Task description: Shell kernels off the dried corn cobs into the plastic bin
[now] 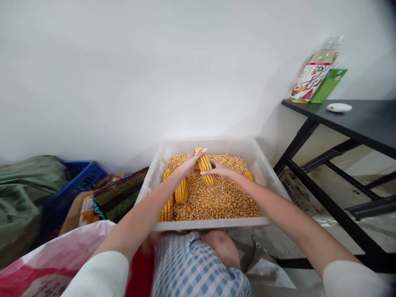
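Left hand [189, 163] curled round corn cob [204, 162] above tub [213, 224]; right hand [220, 169] closed against same cob. Kernels [216, 202] inside tub.

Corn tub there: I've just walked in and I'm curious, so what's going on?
A person's left hand grips a corn cob above a whitish tub, with the right hand against the cob's side. Something dark green shows at the right hand, too small to make out. Below lie loose kernels, with more cobs at the tub's left side.
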`<state>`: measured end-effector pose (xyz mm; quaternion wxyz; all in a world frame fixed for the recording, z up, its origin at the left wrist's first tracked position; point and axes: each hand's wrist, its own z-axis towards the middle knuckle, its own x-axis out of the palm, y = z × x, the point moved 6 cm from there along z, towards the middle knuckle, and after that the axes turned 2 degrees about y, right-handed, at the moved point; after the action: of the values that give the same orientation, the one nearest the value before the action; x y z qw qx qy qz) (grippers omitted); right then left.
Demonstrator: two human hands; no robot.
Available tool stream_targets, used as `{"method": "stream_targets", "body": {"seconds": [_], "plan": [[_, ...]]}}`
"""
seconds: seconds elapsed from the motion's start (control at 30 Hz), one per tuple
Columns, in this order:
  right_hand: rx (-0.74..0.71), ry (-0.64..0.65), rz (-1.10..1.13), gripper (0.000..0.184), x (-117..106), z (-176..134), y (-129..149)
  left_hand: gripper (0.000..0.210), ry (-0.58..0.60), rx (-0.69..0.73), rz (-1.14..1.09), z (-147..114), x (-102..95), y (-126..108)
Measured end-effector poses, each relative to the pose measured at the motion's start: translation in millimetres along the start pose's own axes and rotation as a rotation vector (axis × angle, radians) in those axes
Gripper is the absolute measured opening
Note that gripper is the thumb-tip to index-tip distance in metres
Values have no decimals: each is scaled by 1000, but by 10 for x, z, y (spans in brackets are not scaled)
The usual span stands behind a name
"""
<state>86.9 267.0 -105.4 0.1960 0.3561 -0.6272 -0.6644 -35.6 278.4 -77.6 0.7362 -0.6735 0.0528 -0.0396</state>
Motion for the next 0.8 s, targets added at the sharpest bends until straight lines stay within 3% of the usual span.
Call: {"method": "stream_targets", "body": {"seconds": [0.13,0.3,0.5,0.8], "plan": [[47,-51,-34,58,-172,-11,-64,33,-110,280,582,-17,-323,-360],[75,-78,-114,56,-348,-32,-114,26,73,439,1225,-90,-280,-470],[84,-25,-229,54,-391,-51,-71,28,169,381,1449,-105,-92,-353],[82,4,-373,63,-464,-42,-106,30,209,304,1579,-110,-77,-303]]}}
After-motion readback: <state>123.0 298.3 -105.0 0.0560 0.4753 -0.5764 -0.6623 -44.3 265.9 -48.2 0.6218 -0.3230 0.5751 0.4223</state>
